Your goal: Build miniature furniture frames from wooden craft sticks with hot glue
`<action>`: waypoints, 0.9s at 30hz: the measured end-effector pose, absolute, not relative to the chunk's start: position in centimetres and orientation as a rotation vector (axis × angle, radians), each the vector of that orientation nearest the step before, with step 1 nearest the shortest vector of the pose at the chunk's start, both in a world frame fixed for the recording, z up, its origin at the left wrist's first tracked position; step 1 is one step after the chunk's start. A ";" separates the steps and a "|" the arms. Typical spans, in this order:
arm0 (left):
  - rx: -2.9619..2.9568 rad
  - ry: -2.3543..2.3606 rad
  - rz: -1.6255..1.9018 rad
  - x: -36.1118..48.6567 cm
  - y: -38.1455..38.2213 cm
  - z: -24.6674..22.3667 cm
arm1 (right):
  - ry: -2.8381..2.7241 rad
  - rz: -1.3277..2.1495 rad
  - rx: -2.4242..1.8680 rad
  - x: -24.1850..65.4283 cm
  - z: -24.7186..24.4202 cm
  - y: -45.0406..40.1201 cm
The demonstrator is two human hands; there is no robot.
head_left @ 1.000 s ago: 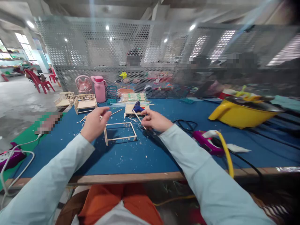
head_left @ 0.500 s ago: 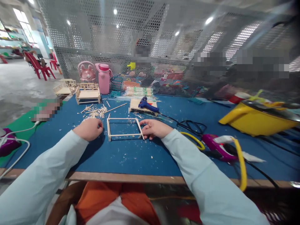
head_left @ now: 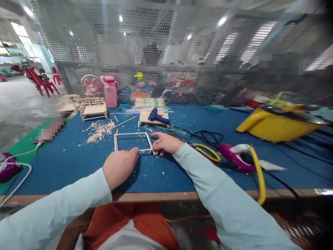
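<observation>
On the blue tabletop stands a small open box-shaped frame of thin wooden sticks (head_left: pixel 131 133). My right hand (head_left: pixel 168 143) holds its right end, with thumb and fingers closed around the corner there. My left hand (head_left: pixel 121 168) is closed in front of the frame, back of the hand up, its fingertips at the front bar and covering part of it. What those fingers pinch, if anything, is hidden. Behind the frame lies a heap of short stick pieces (head_left: pixel 100 132). A blue glue gun (head_left: pixel 159 117) rests on a flat wooden stick panel (head_left: pixel 144 118).
Finished-looking stick furniture (head_left: pixel 94 108) and a pink bottle (head_left: pixel 110 93) stand at the back left. A yellow pot (head_left: pixel 275 125) and a purple glue gun (head_left: pixel 235 159) with cords lie right. A perforated metal screen (head_left: pixel 109 52) closes off the back; a person sits beyond it.
My left hand has moved from beside the frame's left end, rightward and closer to me, to its front bar. My right hand stays at the right end. The view has shifted slightly.
</observation>
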State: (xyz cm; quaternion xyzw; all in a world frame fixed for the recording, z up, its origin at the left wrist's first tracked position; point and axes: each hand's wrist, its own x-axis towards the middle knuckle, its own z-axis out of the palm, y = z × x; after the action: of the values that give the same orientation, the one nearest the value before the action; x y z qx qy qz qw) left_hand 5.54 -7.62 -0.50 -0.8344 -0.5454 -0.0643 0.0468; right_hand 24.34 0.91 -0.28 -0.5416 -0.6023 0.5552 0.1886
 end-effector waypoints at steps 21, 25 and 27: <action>-2.677 -1.545 -0.383 -0.9 -0.2 -1.7 | -1.520 1.335 -1.420 25.1 1.2 0.5; -2.616 -1.604 -0.331 -0.7 1.3 -1.7 | -1.546 1.339 -1.395 25.2 0.8 0.7; -2.608 -1.607 -0.325 -0.4 1.6 -1.8 | -1.573 1.274 -1.396 25.2 0.4 1.1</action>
State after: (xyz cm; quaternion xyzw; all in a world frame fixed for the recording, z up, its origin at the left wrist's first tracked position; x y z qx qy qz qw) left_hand -0.38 1.59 -1.81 -0.8462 -0.5214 -0.1056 0.0304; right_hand 25.22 1.06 0.40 -0.5349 -0.6027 0.4882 0.3350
